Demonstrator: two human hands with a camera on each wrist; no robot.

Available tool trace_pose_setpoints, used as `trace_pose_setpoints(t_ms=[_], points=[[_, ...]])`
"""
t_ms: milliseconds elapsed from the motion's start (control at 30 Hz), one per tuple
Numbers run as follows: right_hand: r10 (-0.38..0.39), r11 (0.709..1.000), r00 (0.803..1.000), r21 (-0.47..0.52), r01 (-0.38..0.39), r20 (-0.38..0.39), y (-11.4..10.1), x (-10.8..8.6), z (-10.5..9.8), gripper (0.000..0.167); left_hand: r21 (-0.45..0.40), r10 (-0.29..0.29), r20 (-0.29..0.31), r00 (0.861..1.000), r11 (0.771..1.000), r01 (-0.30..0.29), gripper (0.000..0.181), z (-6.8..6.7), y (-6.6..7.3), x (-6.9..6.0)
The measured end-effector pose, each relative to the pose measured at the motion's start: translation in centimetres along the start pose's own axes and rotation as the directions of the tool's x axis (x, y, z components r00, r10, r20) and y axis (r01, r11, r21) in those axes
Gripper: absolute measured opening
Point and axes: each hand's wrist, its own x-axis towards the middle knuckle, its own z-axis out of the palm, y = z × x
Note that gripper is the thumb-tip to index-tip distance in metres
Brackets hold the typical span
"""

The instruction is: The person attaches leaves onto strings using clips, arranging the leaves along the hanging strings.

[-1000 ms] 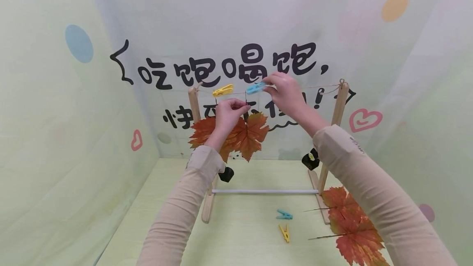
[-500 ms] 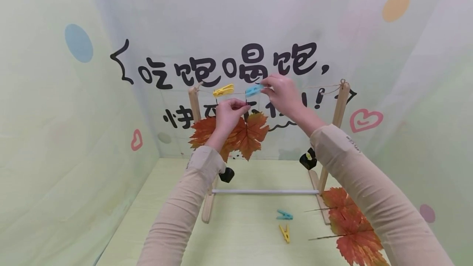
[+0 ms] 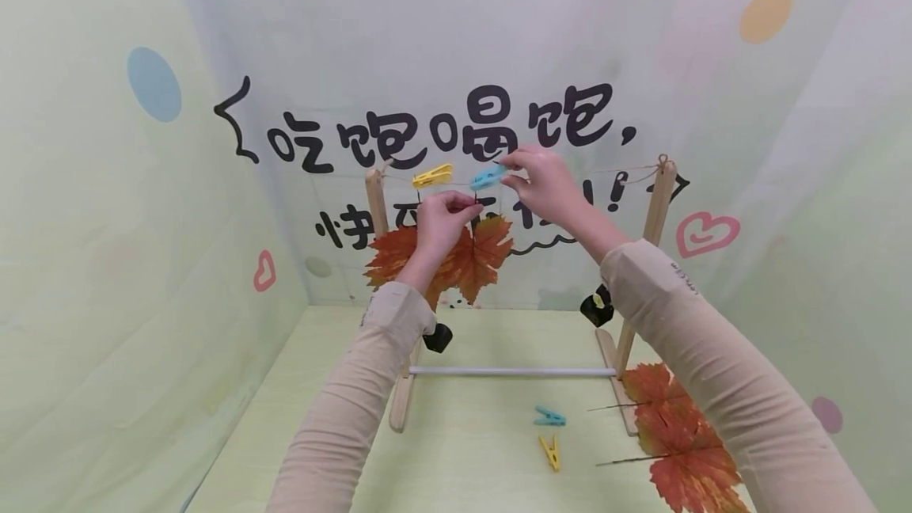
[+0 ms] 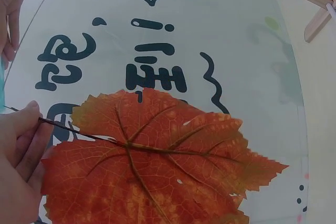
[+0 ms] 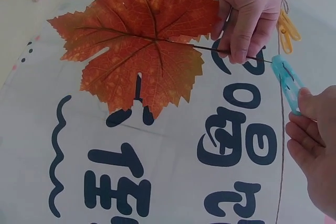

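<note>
Left hand: a person's left hand (image 3: 442,224) pinches the dark stem (image 4: 79,131) of an orange-red artificial maple leaf (image 4: 157,156) between thumb and fingers, as I watch from afar.
Maple leaf: just below the twine (image 5: 280,171), stem upright and pointing up toward it; the blade's long axis continues downward, tip lowest, in my head view.
Right hand: the right hand (image 3: 545,180) pinches the handle end of a light-blue clothespin (image 3: 488,176).
Blue clothespin: at the twine, long axis slanting, nose down-left above the stem, handles up-right; the stem's end meets the nose, though I cannot tell whether it is clamped.
Yellow clothespin: on the twine to the left, a yellow clothespin (image 3: 432,175), handles up-right, above a second maple leaf (image 3: 390,252).
Wooden frame: two posts (image 3: 657,204) carry the twine; a white rod (image 3: 513,371) joins them below.
Tabletop: a teal clothespin (image 3: 550,416), another yellow one (image 3: 552,454) and overlapping maple leaves (image 3: 687,438), stems pointing left.
</note>
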Motion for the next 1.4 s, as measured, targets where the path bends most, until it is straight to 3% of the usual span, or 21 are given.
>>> trace_pose_setpoints(t_ms=[200, 600, 900, 1200, 1400], points=[[-0.003, 1.0, 1.0, 0.016, 0.003, 0.023, 0.2, 0.0, -0.2, 0.027, -0.006, -0.01, 0.002, 1.0, 1.0, 0.01, 0.016, 0.0, 0.0, 0.1], [0.004, 0.999, 1.0, 0.046, -0.004, -0.002, 0.4, -0.7, -0.5, 0.032, 0.045, 0.017, 0.037, 0.999, 0.999, -0.018, 0.018, -0.4, -0.4, -0.1], [-0.02, 0.998, 1.0, 0.063, 0.021, -0.014, 0.7, -1.9, -0.8, 0.031, 0.067, 0.012, 0.046, 0.999, 0.998, -0.015, 0.018, -1.1, -0.4, -0.7], [-0.059, 0.995, 0.997, 0.083, 0.063, -0.053, 1.4, -3.4, -1.1, 0.035, 0.051, 0.052, 0.056, 0.997, 0.997, -0.055, 0.017, -1.8, -0.2, -1.4], [-0.052, 0.994, 0.998, 0.096, 0.055, -0.027, 1.8, -4.7, -1.4, 0.035, 0.061, 0.057, 0.045, 0.997, 0.996, -0.06, 0.019, -2.5, -0.1, -2.0]])
